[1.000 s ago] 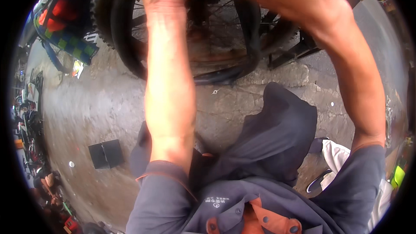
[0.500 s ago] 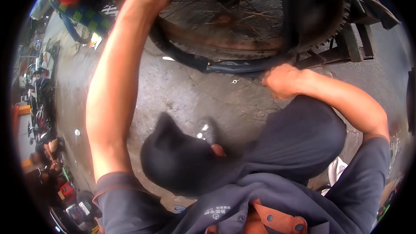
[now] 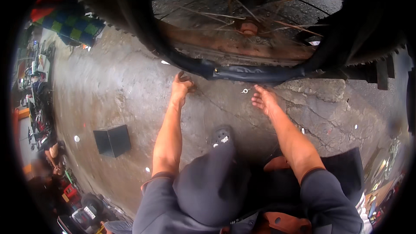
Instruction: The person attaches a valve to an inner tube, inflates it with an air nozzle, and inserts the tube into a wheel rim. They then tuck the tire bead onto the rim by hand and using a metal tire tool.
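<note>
Below the raised wheel with rusty rim (image 3: 277, 50), a black inner tube (image 3: 245, 73) hangs in a sagging loop, with a small valve-like brass bit on it. My left hand (image 3: 181, 87) is just below and left of this loop, its fingers partly bent but apart, holding nothing I can see. My right hand (image 3: 264, 98) is open, fingertips close under the tube's right part; whether they touch it I cannot tell. A small silver metal piece (image 3: 245, 91) lies on the concrete floor left of those fingers.
A dark box (image 3: 112, 140) sits on the floor at left. A checked cloth (image 3: 69, 26) hangs upper left. Parked scooters (image 3: 40, 86) and a crouching person (image 3: 47, 160) line the left edge. A dark metal stand (image 3: 381, 73) is at upper right, and my shoe (image 3: 223, 135) is below.
My left hand has let go up at the wheel and come down below the tube. My right hand has also dropped from the top to under it. My body has lowered and shifted.
</note>
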Demonstrator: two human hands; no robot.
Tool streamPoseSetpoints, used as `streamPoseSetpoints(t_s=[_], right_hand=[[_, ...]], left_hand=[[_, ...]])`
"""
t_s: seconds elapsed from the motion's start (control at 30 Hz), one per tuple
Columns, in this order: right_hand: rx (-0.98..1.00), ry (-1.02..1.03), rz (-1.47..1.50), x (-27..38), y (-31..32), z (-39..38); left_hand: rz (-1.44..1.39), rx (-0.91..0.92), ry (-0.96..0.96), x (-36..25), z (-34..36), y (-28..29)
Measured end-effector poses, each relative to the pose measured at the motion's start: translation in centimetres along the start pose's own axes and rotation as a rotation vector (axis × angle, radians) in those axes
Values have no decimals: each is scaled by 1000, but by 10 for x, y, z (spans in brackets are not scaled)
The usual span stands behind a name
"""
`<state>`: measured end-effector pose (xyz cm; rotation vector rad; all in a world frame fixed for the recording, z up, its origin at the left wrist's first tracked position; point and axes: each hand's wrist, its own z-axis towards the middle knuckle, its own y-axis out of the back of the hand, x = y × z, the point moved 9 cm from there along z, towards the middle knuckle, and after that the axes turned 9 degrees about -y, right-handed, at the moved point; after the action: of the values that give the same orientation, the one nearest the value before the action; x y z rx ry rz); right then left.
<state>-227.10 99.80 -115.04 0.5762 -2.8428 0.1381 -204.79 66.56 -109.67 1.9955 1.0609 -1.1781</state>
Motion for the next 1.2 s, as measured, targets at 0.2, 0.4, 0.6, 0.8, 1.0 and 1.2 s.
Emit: streamPoseSetpoints(t_s=[0.2,0.4,0.6,0.8,1.0,1.2], right_hand=[[-213,799,-806,38,-51,-53],[-237,1391,-1560,71,-157,-84],[-135,1109,-1713,88,-181,-45],[-126,1275,-1620,87,-173,-57],[-151,1431,-1499,81,-161,-56],[-129,1481,-1389,83,-135,-69]], left_hand=[[749,240,-145,-4,9,-32],[1410,545,-1221,-77,-52,-127],[1933,878,-786,-57,13,-142],[1758,884,-780,-53,26,-142],[1547,834,-922,-49,15,-139],[1397,842,-974,-54,-15,-152]])
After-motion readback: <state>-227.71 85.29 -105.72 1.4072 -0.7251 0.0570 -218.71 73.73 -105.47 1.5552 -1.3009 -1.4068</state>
